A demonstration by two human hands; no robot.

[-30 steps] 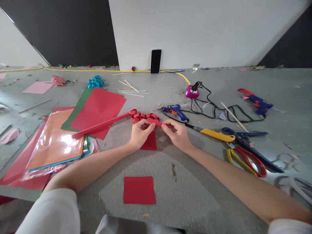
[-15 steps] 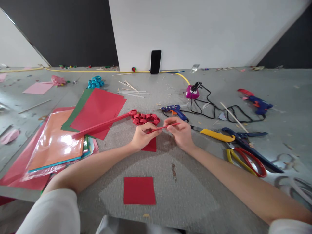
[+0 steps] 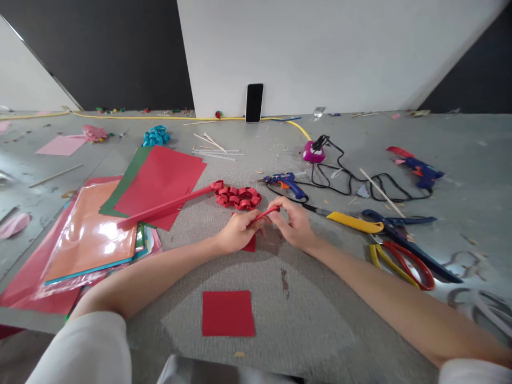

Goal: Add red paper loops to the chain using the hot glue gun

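A thin red paper strip (image 3: 265,214) is pinched between my two hands over the middle of the table. My left hand (image 3: 239,231) grips its left part, and my right hand (image 3: 294,222) pinches the other end between thumb and finger. Just beyond them lies a red paper chain (image 3: 238,197) of looped links, with a long red strip (image 3: 172,205) running off it to the left. Partly hidden under my left hand is a red paper piece (image 3: 249,245). Nearer my body, a red paper rectangle (image 3: 228,313) lies flat.
Coloured sheets (image 3: 160,181) and a plastic-wrapped orange pack (image 3: 94,229) lie left. Right are a blue glue gun (image 3: 286,181), a yellow-handled knife (image 3: 355,222), scissors (image 3: 408,264), blue-handled pliers (image 3: 416,245) and another glue gun (image 3: 424,172). A phone (image 3: 254,103) leans on the wall.
The far end of the strip no longer sticks out past my right fingers; the strip now slants up to their tips. My right hand has shifted slightly left and down.
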